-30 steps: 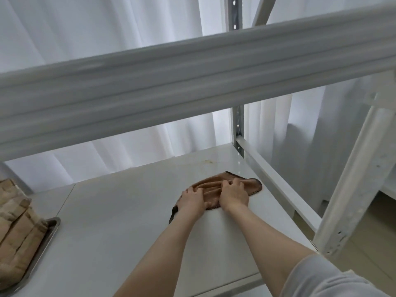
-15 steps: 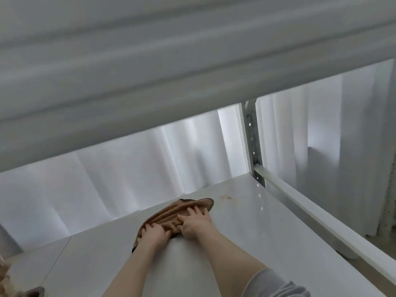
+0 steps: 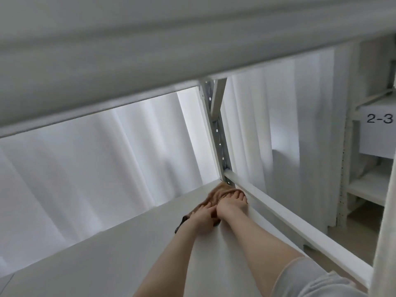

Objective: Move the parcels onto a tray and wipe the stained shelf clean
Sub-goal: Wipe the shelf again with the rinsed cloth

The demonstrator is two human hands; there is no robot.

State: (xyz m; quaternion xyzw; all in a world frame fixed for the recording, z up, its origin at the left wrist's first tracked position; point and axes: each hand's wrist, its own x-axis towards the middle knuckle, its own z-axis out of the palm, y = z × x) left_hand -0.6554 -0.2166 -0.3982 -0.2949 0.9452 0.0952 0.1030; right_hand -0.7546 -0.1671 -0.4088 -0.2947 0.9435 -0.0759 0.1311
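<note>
A brown cloth (image 3: 218,192) lies on the white shelf (image 3: 111,254), pushed into its far right corner by the upright post. Both hands lie flat on it, side by side. My right hand (image 3: 231,203) presses the cloth's far part next to the side rail, fingers spread. My left hand (image 3: 202,217) presses the near part, just left of the right hand. The stain is hidden, covered by the cloth or the hands. The parcels and the tray are out of view.
The upper shelf's beam (image 3: 150,50) hangs low across the top of the view. A perforated upright post (image 3: 216,129) and a white side rail (image 3: 285,221) bound the shelf on the right. White curtains hang behind. Another rack labelled 2-3 (image 3: 379,118) stands at the far right.
Both hands have slid the cloth away and to the right, over the stained spot and into the back corner. My view has shifted right, so the tray with parcels has left the frame.
</note>
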